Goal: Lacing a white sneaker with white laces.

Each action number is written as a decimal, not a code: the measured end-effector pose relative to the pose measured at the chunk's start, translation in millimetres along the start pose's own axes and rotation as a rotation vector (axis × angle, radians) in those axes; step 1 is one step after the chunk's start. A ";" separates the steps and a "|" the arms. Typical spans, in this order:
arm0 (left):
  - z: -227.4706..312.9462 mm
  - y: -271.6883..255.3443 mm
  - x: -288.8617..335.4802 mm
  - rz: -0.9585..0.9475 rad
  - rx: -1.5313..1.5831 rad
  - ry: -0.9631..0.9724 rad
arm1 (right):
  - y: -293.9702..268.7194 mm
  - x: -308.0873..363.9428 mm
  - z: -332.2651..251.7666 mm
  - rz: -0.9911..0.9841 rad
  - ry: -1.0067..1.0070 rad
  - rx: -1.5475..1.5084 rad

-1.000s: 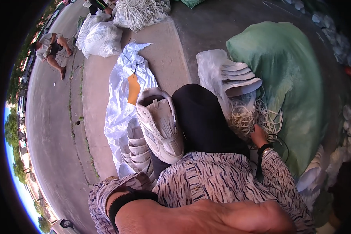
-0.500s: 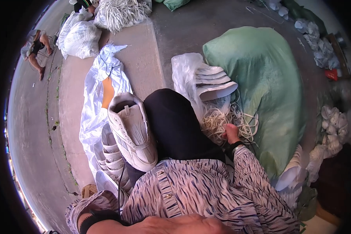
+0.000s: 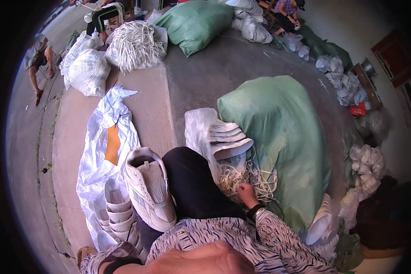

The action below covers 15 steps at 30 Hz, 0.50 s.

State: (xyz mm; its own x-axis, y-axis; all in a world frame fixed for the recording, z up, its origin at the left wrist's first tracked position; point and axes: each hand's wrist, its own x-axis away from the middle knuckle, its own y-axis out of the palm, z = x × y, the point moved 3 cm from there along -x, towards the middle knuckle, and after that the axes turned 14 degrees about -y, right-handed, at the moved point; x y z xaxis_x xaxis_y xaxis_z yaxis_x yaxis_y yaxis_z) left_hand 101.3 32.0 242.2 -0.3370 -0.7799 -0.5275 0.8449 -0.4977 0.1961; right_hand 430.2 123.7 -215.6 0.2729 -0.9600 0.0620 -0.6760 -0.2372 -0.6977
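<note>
A beige-white lace-up shoe (image 3: pixel 151 189) rests on my lap beside my black-clad knee, its toe toward me and its opening pointing away. My right hand (image 3: pixel 247 195) is at a tangle of pale shoelaces (image 3: pixel 228 179), fingers closed on some of the laces. Next to the tangle, a clear plastic bag (image 3: pixel 198 130) holds stacked white curved pieces (image 3: pixel 233 148). My left hand (image 3: pixel 201 259) crosses close in front of me at the lower edge, only its back showing; its fingers are hidden. More shoes (image 3: pixel 118 212) are stacked at my left on a white plastic sheet (image 3: pixel 93 169).
A large green sack (image 3: pixel 278 137) stands at my right. An orange piece (image 3: pixel 112 146) lies on the white sheet. Ahead are another green sack (image 3: pixel 196 23), a bundle of white strips (image 3: pixel 136 45) and white bags (image 3: pixel 87 73). Other people sit farther off.
The view has tilted up, bringing more of the far floor and another seated person into sight. My right hand stays at the laces, and the shoe remains on my lap.
</note>
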 end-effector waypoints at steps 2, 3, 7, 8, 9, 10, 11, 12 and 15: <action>2.2 8.4 2.2 0.135 -0.088 0.132 | -11.7 -11.1 -23.7 0.089 -0.203 0.061; 1.6 14.9 4.3 0.255 -0.112 0.226 | -11.5 -15.1 -29.2 0.042 -0.025 -0.089; 5.8 26.5 19.1 0.443 -0.296 0.294 | -16.9 -34.5 -86.1 -0.076 -0.057 -0.347; 7.2 25.4 19.7 0.413 -0.247 0.143 | -14.1 -37.7 -103.7 -0.090 -0.057 -0.602; 6.1 26.9 19.6 0.384 -0.175 0.002 | -15.0 -42.6 -119.8 -0.105 -0.061 -0.599; 4.8 26.8 18.6 0.349 -0.083 -0.133 | -17.3 -46.0 -137.0 -0.076 -0.112 -0.648; 1.3 28.5 20.1 0.315 0.020 -0.266 | -21.8 -52.1 -151.5 -0.092 -0.096 -0.548; -3.7 31.3 23.2 0.282 0.130 -0.393 | -24.7 -55.6 -166.1 -0.069 -0.053 -0.746; -19.3 25.0 58.4 0.275 -0.529 -0.263 | -53.1 -73.1 -205.1 0.044 -0.120 -0.737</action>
State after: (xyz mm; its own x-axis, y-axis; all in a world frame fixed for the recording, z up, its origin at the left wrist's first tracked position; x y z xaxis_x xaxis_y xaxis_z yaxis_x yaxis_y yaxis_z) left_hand 110.8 -18.6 200.3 -0.1128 -0.9526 -0.2826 0.9827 -0.0649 -0.1735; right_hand 305.8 176.0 -36.7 0.2792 -0.9582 -0.0629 -0.9601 -0.2774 -0.0355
